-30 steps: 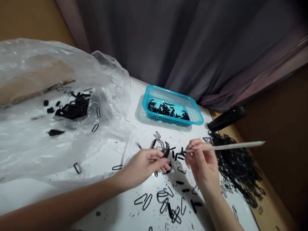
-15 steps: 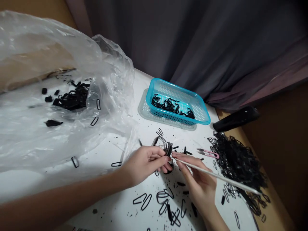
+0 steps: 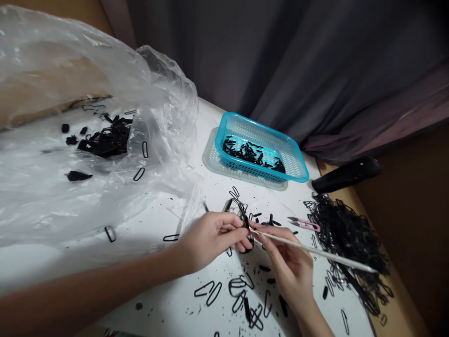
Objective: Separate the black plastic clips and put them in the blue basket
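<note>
My left hand [image 3: 213,238] is closed around a small bunch of black loop-shaped parts [image 3: 241,213], held just above the white table [image 3: 168,299]. My right hand [image 3: 286,260] pinches a long thin white stick [image 3: 315,252], whose near tip touches the bunch at my left fingertips while its far end points right. Several loose black loops [image 3: 242,292] lie scattered on the table below both hands.
A turquoise basket [image 3: 293,164] holding black pieces stands at the back. A big clear plastic bag [image 3: 87,140] with more black pieces covers the left. A tangled black pile [image 3: 347,238] and pink snips [image 3: 304,224] lie right, beside a black handle [image 3: 345,174]. A grey curtain hangs behind.
My right hand swung the stick from raised and pointing right down to the bunch in my left hand. The pink snips, hidden before, came into view.
</note>
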Demonstrator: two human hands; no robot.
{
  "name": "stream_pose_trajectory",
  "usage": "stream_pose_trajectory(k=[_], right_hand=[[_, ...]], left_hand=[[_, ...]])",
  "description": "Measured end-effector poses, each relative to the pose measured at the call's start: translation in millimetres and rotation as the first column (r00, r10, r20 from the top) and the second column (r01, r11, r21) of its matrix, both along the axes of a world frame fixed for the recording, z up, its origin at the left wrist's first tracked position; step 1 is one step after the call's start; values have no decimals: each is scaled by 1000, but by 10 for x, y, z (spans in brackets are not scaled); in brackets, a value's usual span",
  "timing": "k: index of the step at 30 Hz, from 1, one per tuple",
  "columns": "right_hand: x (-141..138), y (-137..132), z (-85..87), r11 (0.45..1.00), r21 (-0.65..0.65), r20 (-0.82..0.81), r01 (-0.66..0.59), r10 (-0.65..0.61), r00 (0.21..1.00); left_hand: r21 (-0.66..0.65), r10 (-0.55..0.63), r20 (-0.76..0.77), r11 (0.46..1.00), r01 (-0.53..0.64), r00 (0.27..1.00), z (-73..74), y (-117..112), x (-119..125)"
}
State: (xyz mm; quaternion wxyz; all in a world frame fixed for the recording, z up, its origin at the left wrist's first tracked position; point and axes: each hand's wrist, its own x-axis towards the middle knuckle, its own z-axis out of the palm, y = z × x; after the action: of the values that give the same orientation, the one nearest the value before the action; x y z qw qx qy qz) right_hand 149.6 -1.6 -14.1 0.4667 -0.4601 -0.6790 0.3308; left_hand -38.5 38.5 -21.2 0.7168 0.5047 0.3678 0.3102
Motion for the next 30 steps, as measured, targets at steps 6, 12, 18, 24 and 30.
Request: stream_pose_trajectory(k=[6, 12, 18, 24, 30], right_hand=[[15, 24, -12, 997, 30, 37, -75, 74, 997], [24, 7, -25, 985, 157, 134, -70, 49, 990], [-75, -82, -28, 979, 196, 230, 48, -94, 969], [-168, -124, -44, 968, 225, 242, 110, -165, 956], [-77, -80, -31, 950, 313, 334, -13, -97, 938]], left_hand=[[24, 6, 12, 1000, -6, 1000, -26, -3, -2], [25, 21, 48, 999, -22, 999, -7, -13, -1], [-17, 31, 57, 999, -30, 998, 13, -4, 8], [-47, 58, 82, 997, -55, 995, 5, -22, 18], [-17, 48, 63, 999, -47, 997, 45, -38, 2]])
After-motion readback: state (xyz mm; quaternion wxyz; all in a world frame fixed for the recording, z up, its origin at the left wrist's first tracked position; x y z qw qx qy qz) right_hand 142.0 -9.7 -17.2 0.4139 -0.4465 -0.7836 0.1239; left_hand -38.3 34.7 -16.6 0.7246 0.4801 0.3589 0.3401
